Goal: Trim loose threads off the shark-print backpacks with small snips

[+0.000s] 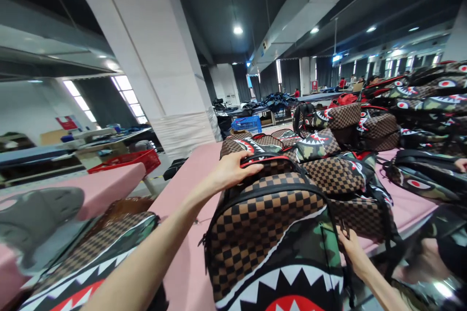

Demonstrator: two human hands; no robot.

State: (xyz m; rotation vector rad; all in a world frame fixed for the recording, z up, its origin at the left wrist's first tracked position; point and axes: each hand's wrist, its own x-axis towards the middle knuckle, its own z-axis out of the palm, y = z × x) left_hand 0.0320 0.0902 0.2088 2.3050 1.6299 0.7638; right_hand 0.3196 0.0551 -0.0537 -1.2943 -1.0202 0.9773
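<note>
My left hand (236, 171) was curled over the top of the backpack (266, 209), thumb laid across toward the right and fingers hooked on the upper edge. My right hand (350, 245), lower down at the bag's right side, had its fingertips pinched together on a small dark piece (343, 226); it looked like a zip pull, though I could not tell for sure. The backpack sat between my hands with its toothed front facing me. Its base was out of view, so I could not tell what bore its weight.

The top hold seemed the one to watch: had it slackened, I judged, the bag could have slumped or twisted, and a sideways tug from the right hand might have bunched the cloth. Black straps hung just below the right hand, and a loose one could have snagged.

Below my left forearm lay a second backpack (98, 243), near enough for a careless elbow to knock. Just beyond both hands, more backpacks (335, 172) crowded the pink desk (182, 189); a hard shove away from me could have pushed them along. Well to the right of my right hand, another person's hand (461, 165) showed beside a dark bag (416, 180).
</note>
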